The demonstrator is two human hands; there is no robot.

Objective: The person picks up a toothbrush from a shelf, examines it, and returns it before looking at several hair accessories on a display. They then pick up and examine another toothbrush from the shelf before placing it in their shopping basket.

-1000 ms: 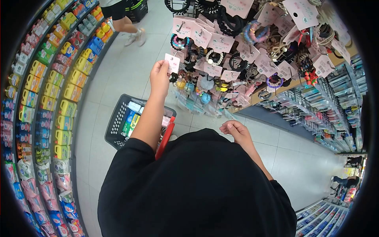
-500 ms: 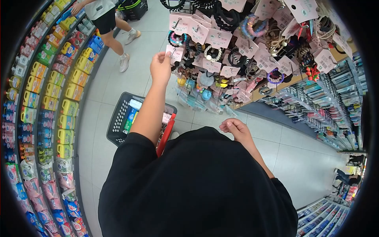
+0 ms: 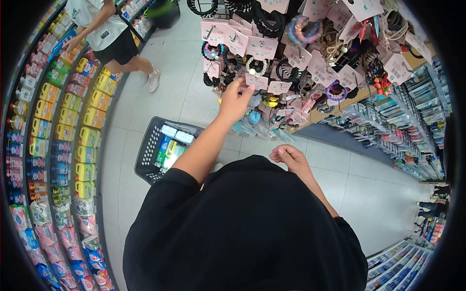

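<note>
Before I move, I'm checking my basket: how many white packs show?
2: one white pack near the far side of the basket, another to its right; the left arm may hide more.

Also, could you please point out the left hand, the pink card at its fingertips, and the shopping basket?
Left hand [image 3: 234, 103]: head view, on the middle of the hand.
Pink card [image 3: 259, 83]: head view, on its front.
Shopping basket [image 3: 148, 149]: head view, on its perforated side wall.

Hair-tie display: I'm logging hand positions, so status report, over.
Left hand at a pink card, grip unclear. Right hand apart, loosely curled, no item seen. Shopping basket on floor, partly behind left forearm; nothing seen blocking the card.
</note>
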